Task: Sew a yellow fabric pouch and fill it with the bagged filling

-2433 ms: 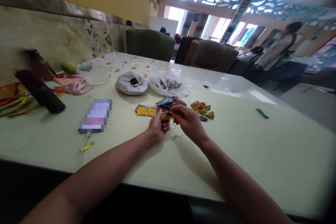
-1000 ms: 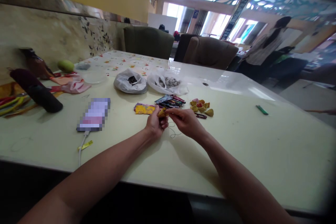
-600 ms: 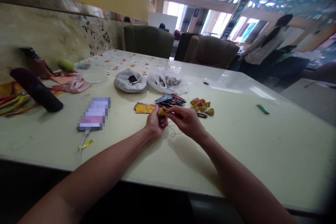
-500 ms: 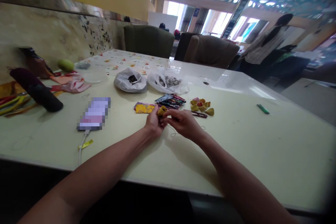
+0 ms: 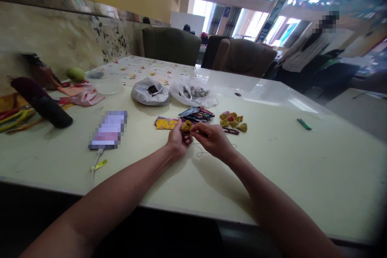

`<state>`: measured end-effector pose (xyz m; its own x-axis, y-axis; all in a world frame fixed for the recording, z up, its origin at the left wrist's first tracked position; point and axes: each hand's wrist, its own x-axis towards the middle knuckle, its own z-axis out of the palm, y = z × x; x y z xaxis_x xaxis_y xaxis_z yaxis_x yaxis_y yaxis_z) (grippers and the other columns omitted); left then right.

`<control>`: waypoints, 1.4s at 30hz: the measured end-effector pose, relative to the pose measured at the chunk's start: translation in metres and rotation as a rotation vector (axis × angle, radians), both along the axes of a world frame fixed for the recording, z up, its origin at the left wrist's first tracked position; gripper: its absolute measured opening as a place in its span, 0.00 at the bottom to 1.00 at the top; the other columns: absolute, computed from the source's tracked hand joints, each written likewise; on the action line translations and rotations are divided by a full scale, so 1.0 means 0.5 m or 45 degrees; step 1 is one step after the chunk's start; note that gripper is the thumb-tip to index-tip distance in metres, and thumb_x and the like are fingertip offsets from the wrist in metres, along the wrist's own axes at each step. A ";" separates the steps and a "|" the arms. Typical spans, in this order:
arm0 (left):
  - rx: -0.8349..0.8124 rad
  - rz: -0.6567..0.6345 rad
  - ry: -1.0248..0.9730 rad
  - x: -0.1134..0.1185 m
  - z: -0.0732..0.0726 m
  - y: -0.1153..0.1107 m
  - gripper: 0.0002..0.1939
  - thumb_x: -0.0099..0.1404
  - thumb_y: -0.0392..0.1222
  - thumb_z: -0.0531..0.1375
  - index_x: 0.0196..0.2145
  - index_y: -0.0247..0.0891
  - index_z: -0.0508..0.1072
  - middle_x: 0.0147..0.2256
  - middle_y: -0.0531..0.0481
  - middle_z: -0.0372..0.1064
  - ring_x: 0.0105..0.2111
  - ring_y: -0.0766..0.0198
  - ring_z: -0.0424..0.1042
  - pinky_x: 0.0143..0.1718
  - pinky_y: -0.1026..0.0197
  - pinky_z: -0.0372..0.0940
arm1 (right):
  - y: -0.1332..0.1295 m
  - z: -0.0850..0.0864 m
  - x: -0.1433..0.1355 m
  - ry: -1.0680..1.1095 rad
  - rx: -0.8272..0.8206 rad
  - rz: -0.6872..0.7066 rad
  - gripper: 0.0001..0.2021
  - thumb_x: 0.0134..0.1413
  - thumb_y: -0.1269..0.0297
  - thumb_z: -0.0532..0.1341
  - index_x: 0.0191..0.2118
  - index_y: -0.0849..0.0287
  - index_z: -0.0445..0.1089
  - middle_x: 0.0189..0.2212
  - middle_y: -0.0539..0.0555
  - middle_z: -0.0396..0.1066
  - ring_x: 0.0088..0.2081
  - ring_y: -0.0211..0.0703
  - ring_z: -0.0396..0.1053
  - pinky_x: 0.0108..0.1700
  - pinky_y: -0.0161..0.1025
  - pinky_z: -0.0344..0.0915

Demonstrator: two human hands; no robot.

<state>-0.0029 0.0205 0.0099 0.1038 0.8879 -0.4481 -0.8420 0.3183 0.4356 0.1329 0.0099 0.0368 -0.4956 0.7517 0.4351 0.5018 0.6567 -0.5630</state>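
Observation:
Between the thumb and fingers of my left hand point(image 5: 177, 142) is a small mustard-yellow cloth piece point(image 5: 186, 125), folded into a cup-like shape. My right hand point(image 5: 214, 139) is closed in a pinch just right of it; whatever its fingertips hold is too small to make out. A thin dark thread point(image 5: 199, 153) curls on the table below my hands. Behind them lie a pile of dark, colourful patterned pieces point(image 5: 196, 114) and a flat yellow piece point(image 5: 165, 124). Several yellow folded pieces point(image 5: 232, 120) are heaped to the right, beside a dark looped handle point(image 5: 232, 131), partly hidden by my right hand.
Two white plastic bags point(image 5: 151, 98) with contents stand farther back. A phone point(image 5: 109, 130) with a charging cable lies left, near a dark cylindrical object point(image 5: 42, 102) and pink cloth point(image 5: 87, 94). A green object point(image 5: 304, 124) lies right. Beyond the chairs stands a person point(image 5: 305, 54).
My right hand has shifted slightly right, its fingertips drawing a little away from the yellow cloth piece. My left hand keeps its hold and its place.

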 end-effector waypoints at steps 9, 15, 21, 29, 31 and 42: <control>-0.032 -0.061 -0.006 -0.006 0.003 0.002 0.24 0.76 0.50 0.49 0.26 0.33 0.66 0.16 0.56 0.58 0.10 0.77 0.50 0.10 0.73 0.43 | 0.009 -0.023 -0.008 -0.149 -0.018 0.005 0.06 0.60 0.68 0.62 0.41 0.58 0.78 0.32 0.52 0.80 0.27 0.37 0.70 0.33 0.33 0.58; 0.017 -0.078 -0.053 -0.003 0.003 -0.001 0.24 0.77 0.49 0.48 0.26 0.34 0.65 0.16 0.56 0.57 0.10 0.77 0.50 0.11 0.73 0.44 | 0.019 -0.026 0.000 0.001 0.010 0.016 0.06 0.60 0.69 0.61 0.33 0.59 0.75 0.30 0.52 0.78 0.29 0.38 0.71 0.34 0.33 0.60; 0.021 -0.051 -0.079 -0.011 0.008 0.004 0.24 0.77 0.50 0.46 0.27 0.34 0.65 0.18 0.54 0.59 0.11 0.77 0.48 0.11 0.74 0.43 | 0.018 -0.018 0.002 0.136 0.008 0.013 0.07 0.61 0.64 0.61 0.34 0.59 0.74 0.28 0.51 0.76 0.27 0.37 0.67 0.32 0.33 0.60; 0.135 -0.018 -0.034 -0.029 0.012 0.009 0.25 0.78 0.51 0.43 0.27 0.34 0.64 0.19 0.53 0.61 0.12 0.77 0.48 0.12 0.73 0.44 | 0.038 0.002 0.031 -0.248 -0.135 0.065 0.07 0.59 0.69 0.61 0.31 0.61 0.75 0.22 0.48 0.71 0.24 0.35 0.61 0.29 0.33 0.53; 0.132 -0.006 -0.026 -0.031 0.010 0.011 0.25 0.78 0.50 0.43 0.27 0.35 0.64 0.19 0.53 0.61 0.12 0.77 0.48 0.12 0.73 0.44 | 0.039 0.006 0.033 -0.480 -0.205 0.107 0.06 0.56 0.73 0.62 0.30 0.60 0.76 0.24 0.50 0.73 0.26 0.36 0.64 0.30 0.33 0.53; 0.140 -0.001 -0.005 -0.033 0.006 0.016 0.25 0.77 0.51 0.43 0.27 0.35 0.63 0.19 0.53 0.60 0.12 0.76 0.48 0.13 0.73 0.44 | 0.022 -0.021 -0.002 -0.965 -0.098 -0.028 0.07 0.53 0.76 0.60 0.29 0.60 0.73 0.31 0.58 0.77 0.30 0.42 0.67 0.28 0.38 0.48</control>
<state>-0.0192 0.0286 0.0128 0.1058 0.9317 -0.3476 -0.8435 0.2692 0.4647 0.1319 0.0209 0.0265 -0.6226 0.7792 -0.0726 0.7817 0.6151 -0.1029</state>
